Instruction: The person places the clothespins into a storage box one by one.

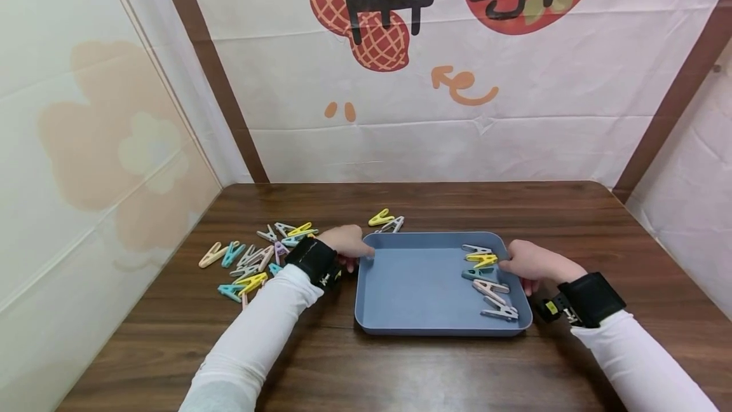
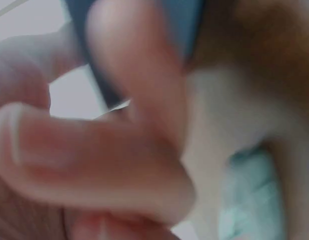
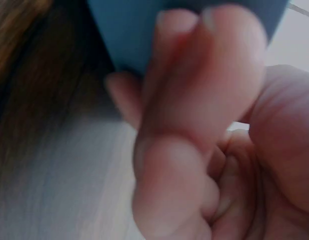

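A blue-grey rectangular tray (image 1: 417, 285) sits between both hands on the table in the head view. At its left rim my left hand (image 1: 345, 243) pinches the edge, thumb on the inside and fingers outside. My right hand (image 1: 540, 262) grips the opposite rim in the same way. Along the tray's right side lies a column of clothespins: a yellow one (image 1: 481, 260), a dark teal one (image 1: 478, 274), and several grey and pale pinkish ones. Both wrist views are blurred; curled fingers surround the tray's wall (image 3: 129, 30) in the right one.
Left of the tray, beside my left forearm, spreads a loose pile of clothespins (image 1: 247, 269) in yellow, teal, grey, purple and pinkish tones. Behind the tray lie a yellow clothespin (image 1: 380, 217) and a grey one (image 1: 393, 224). A printed cloth (image 1: 400, 151) hangs behind the wooden table (image 1: 434, 374).
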### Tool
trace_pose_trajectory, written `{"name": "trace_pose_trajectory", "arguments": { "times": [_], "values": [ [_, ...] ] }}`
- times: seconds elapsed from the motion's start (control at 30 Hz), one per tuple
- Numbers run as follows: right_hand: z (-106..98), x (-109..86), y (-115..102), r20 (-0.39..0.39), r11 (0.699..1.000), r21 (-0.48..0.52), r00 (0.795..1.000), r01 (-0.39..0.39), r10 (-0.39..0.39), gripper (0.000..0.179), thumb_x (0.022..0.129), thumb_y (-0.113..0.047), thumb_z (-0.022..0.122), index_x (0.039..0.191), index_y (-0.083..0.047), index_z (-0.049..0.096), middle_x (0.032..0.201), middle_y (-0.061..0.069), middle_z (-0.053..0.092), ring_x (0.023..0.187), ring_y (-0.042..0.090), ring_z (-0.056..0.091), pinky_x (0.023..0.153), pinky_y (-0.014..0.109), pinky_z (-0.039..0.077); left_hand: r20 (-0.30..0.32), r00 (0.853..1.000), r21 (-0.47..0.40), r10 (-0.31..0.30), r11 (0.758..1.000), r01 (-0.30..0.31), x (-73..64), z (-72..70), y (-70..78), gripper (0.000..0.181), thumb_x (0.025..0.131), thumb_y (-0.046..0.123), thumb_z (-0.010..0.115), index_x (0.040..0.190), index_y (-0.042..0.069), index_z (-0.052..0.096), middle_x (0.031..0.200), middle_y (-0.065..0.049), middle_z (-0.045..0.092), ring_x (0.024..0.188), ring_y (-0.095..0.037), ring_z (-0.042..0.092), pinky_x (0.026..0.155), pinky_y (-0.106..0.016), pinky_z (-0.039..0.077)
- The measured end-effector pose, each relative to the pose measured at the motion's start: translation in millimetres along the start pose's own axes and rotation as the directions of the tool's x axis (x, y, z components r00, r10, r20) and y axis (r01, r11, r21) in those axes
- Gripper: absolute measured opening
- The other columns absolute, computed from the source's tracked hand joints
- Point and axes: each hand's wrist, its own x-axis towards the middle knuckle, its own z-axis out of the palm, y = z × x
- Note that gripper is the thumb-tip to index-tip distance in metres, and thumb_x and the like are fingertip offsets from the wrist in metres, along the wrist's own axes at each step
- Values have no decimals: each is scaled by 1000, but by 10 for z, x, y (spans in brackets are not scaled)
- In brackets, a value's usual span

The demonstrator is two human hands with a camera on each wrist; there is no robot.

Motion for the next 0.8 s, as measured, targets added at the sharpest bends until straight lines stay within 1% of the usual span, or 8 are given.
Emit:
{"name": "trace_pose_trajectory", "arguments": {
  "times": [0.07,0.17,0.27,0.37,0.47,0.6,0.7,0.8],
  "values": [
    [-10,-4,-3,2,1000,15,1000,10,-10,35,98,-13,56,64,-7,53,49,1,53,40,11,54,45,25,48,-39,999,42,-13,999,14,-22,-112,53,39,91,35,61,63,7,64,53,-3,63,42,-12,54,45,-24,39],
    [-27,-15,0,5,999,37,1000,15,-15,37,98,-12,55,61,-8,52,48,1,53,40,11,53,45,25,47,-152,988,98,-20,995,35,16,-250,155,42,90,43,61,65,10,68,55,-2,65,49,-15,60,51,-29,43],
    [-31,-17,5,0,999,43,1000,17,-17,38,98,-12,54,61,-8,50,47,0,52,40,10,53,44,25,46,-299,954,162,17,986,33,130,-316,258,46,90,47,61,59,13,63,52,2,58,55,-17,60,55,-33,44],
    [-17,-13,10,-9,999,37,1000,17,-17,38,98,-11,53,60,-9,50,47,0,52,40,10,52,43,25,46,-378,924,234,53,972,40,290,-319,335,45,91,43,61,58,15,51,53,2,47,59,-17,55,58,-35,43],
    [2,-15,11,-13,999,35,1000,10,-10,38,98,-12,53,61,-9,50,47,-1,51,39,8,51,43,24,46,-343,937,302,69,952,40,415,-300,394,38,93,36,59,63,15,49,59,2,45,62,-17,52,59,-34,42],
    [21,-12,-15,-17,1000,23,1000,8,-8,36,98,-11,54,62,-8,51,47,-1,50,37,7,50,42,24,46,-266,961,338,69,941,26,429,-282,470,31,91,34,61,67,15,52,67,1,50,64,-15,49,60,-33,42],
    [20,-13,-21,-21,1000,10,1000,13,-12,36,98,-11,54,62,-7,51,46,-1,50,37,7,49,42,24,46,-261,963,345,62,938,33,394,-276,572,34,89,38,65,66,14,56,67,0,54,65,-15,51,62,-33,45],
    [16,-13,-16,-19,1000,4,1000,16,-16,37,98,-12,54,61,-8,51,45,-2,50,37,7,49,42,23,45,-287,956,380,52,923,64,445,-245,658,32,87,41,67,69,16,62,71,0,60,69,-15,55,65,-34,47]
  ]
}}
